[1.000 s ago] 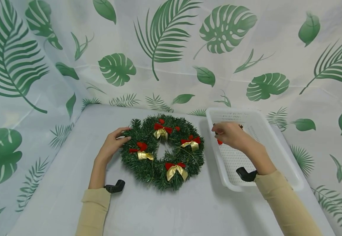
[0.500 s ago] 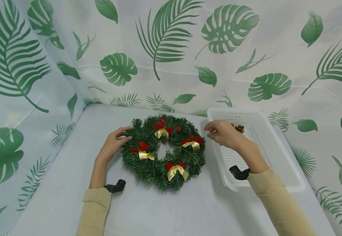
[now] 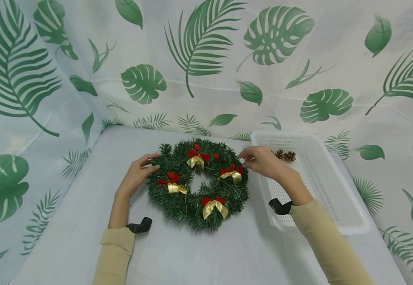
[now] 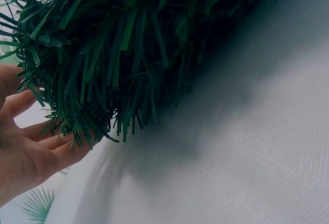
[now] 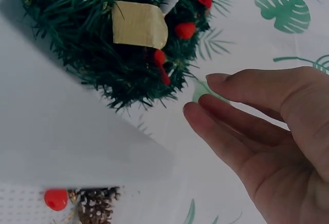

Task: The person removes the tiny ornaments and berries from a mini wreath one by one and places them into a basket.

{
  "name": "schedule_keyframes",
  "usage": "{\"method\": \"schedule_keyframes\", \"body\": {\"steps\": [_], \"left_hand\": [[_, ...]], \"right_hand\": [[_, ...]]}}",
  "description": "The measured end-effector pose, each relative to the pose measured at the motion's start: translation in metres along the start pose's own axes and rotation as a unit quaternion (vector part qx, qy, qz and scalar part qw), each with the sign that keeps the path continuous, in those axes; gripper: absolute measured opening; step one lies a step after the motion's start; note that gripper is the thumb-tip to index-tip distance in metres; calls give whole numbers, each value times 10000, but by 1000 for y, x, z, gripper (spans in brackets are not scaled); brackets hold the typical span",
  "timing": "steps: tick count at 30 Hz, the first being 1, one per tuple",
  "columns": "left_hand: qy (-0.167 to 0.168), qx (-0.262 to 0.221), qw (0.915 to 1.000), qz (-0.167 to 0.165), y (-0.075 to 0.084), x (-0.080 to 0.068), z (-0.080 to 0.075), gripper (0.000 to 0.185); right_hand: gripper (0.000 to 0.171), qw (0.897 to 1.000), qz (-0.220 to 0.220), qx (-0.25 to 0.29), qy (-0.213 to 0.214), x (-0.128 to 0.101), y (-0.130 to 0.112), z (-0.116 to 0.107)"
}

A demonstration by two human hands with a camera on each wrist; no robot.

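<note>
Looking down from the head view, a green wreath (image 3: 197,183) with red and gold bows lies flat on the pale table (image 3: 199,253), a little left of centre. The left hand (image 3: 136,174) rests against the wreath's left edge, fingers loosely extended and touching the needles, nothing gripped. The right hand (image 3: 263,161) hovers at the wreath's far right edge, just beside a red and gold bow (image 3: 232,173), between the wreath and a white perforated basket (image 3: 334,198) that stands to the right. Two pine cones (image 3: 284,155) sit in the basket's far end. Leaf-printed cloth hangs behind and to the sides. From the left wrist view, the wreath (image 4: 133,44) fills the upper part of the picture, its needles brushing the fingertips (image 4: 67,142) of the left hand (image 4: 25,157), which lies open and relaxed beneath them. From the right wrist view, the right hand (image 5: 267,136) shows straight, lightly spread fingers holding nothing, apart from the wreath (image 5: 113,34), whose gold ribbon and red berries are near. A red berry (image 5: 55,199) and a pine cone (image 5: 95,206) lie at the near edge, in the basket.
</note>
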State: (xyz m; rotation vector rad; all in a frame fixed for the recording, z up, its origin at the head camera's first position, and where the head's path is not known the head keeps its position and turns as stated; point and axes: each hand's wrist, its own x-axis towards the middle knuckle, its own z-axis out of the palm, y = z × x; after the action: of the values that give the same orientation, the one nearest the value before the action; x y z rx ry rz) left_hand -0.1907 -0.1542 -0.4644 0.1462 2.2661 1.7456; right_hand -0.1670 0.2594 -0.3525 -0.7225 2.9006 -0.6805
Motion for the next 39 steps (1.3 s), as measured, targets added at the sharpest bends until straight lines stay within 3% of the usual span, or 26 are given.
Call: {"method": "schedule_keyframes", "body": {"steps": [23,39], "left_hand": [[-19,10,10000,23,-3,2,-2,51],[-46,-52,10000,60,-1,1,-1,52]], "right_hand": [[25,9980,52,-154,-616,26,-1,22],[19,9964,-52,-496,-684,34,2,31]]}}
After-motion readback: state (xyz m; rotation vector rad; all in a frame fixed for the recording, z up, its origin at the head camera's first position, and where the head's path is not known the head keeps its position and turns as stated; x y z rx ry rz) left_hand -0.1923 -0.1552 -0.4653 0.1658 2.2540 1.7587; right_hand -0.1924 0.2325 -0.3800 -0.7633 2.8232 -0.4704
